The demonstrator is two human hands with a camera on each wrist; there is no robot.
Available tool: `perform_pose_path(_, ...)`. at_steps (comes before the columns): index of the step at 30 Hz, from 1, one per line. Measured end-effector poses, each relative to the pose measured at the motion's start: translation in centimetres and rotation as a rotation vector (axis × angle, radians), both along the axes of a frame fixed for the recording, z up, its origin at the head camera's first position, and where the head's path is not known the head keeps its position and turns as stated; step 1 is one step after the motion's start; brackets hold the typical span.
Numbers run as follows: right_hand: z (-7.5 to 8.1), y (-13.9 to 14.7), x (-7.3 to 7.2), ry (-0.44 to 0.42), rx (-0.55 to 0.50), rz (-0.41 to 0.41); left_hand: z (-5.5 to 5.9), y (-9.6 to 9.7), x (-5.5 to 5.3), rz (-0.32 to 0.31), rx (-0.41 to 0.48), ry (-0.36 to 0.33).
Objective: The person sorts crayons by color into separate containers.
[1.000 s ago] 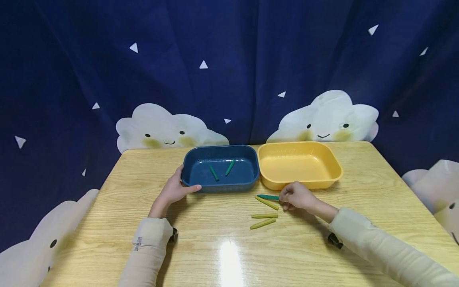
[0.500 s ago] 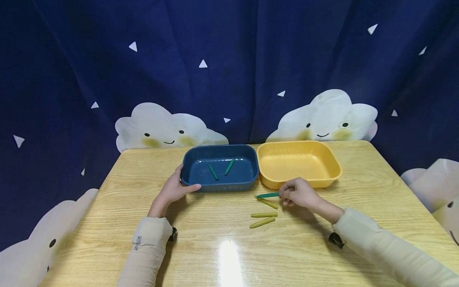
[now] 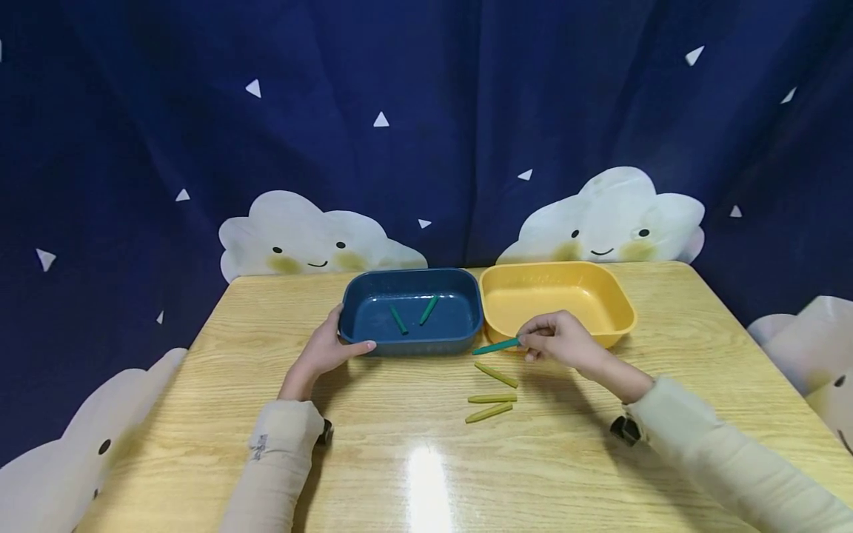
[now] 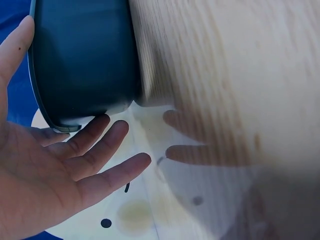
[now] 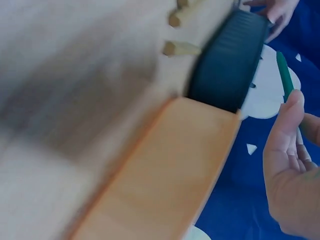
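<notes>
In the head view my right hand (image 3: 563, 344) pinches a green crayon (image 3: 496, 346) by one end, lifted in front of the yellow bin (image 3: 623, 326). The right wrist view shows the crayon (image 5: 285, 77) sticking out past the thumb. My left hand (image 3: 326, 352) rests against the near left corner of the blue bin (image 3: 420, 347), thumb at its front rim. Its fingers (image 4: 110, 177) are extended and spread beside the bin wall in the left wrist view. Two green crayons, one at the left (image 3: 398, 320) and one at the right (image 3: 429, 310), lie inside the blue bin.
Several yellow crayons lie on the wooden table (image 3: 373, 459): one (image 3: 496, 374) nearest the bins, another (image 3: 492, 399) below it, a third (image 3: 489, 413) lowest. The bins stand side by side at the table's back edge, before a dark blue curtain (image 3: 440, 111).
The right hand has lifted the green crayon off the table and away from the yellow crayon, moving up toward the bins. The left hand stays at the blue bin.
</notes>
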State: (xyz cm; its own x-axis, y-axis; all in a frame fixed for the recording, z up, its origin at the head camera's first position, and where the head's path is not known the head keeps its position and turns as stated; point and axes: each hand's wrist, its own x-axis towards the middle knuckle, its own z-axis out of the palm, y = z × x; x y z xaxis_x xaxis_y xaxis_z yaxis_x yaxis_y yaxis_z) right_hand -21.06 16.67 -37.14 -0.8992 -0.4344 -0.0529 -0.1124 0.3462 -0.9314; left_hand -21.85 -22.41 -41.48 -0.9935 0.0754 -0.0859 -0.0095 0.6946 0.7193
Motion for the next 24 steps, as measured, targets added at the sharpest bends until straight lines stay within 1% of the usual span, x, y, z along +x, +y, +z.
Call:
perform_pose_path(3,0.8,0.0,-0.7,0.013,-0.036,-0.017,-0.1,0.2,-0.1,0.005,0.008,-0.012)
perform_pose_path(9,2.5,-0.8,-2.4,0.023,-0.109,-0.079,0.0,0.4,-0.3,0.005,0.015,-0.029)
perform_pose_path(12,3.1,-1.6,-3.6,0.017,-0.147,-0.098,-0.1,0.3,-0.2,0.01,0.02,-0.035)
perform_pose_path(16,3.6,-2.9,-5.3,0.009,-0.18,-0.103,-0.3,0.1,-0.2,0.015,0.025,-0.044)
perform_pose_path(21,4.2,-4.4,-7.3,0.014,-0.198,-0.102,0.0,0.0,-0.1,0.015,0.031,-0.038)
perform_pose_path(24,4.7,-5.3,-8.4,0.019,-0.169,-0.095,0.3,0.0,0.1,0.013,0.031,-0.036)
